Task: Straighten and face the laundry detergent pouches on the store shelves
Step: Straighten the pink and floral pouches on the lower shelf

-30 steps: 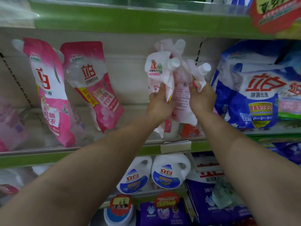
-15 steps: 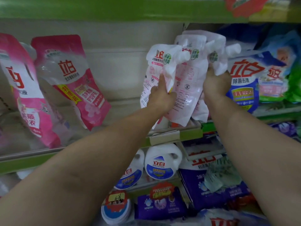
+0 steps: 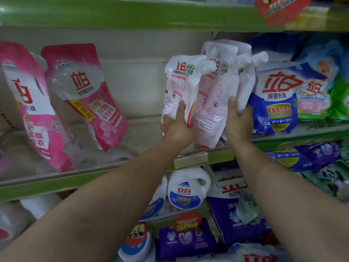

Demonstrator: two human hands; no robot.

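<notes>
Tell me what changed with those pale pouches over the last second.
The pale pouches went from a crumpled bunch to upright and side by side, printed faces showing. The left hand slid lower on the left pouch; the right hand shifted to the bunch's right edge. Both hands still hold them. The two pink pouches still lean as before.

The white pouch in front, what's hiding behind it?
Behind the front white pouch, held by the left hand, stand more pale pouches; the right hand holds them. Their lower parts are covered.
</notes>
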